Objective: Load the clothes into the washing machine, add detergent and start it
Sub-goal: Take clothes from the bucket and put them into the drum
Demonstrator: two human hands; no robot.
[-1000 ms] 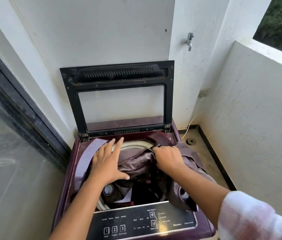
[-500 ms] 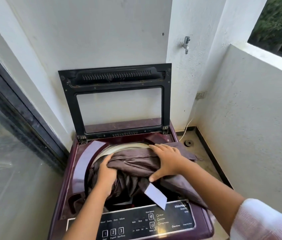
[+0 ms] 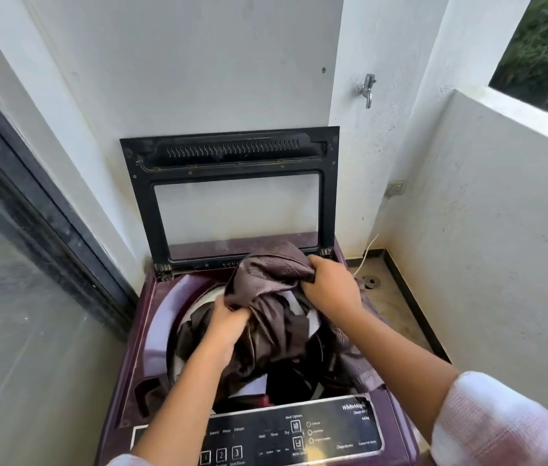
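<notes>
— Clothes (image 3: 266,317) half in yet? Control panel (image 3: 299,435) sits nearest, untouched.

— Brown satiny bundle heaped over the washing machine (image 3: 151,317) drum mouth, part trailing over the right edge. Left hand (image 3: 229,319) clenched on its lower fold, right hand (image 3: 331,285) bunching the top near the raised lid (image 3: 232,153).

— Handling?

— Probably light, limp, slippery; grab gathered folds.

We see a shiny brown-mauve satin garment (image 3: 266,297) bunched over the drum mouth of a maroon top-loading washing machine (image 3: 151,331), part lifted above the rim, part trailing over the right edge. The black-framed glass lid (image 3: 232,196) stands upright. Darker clothes (image 3: 293,375) lie inside the drum.
</notes>
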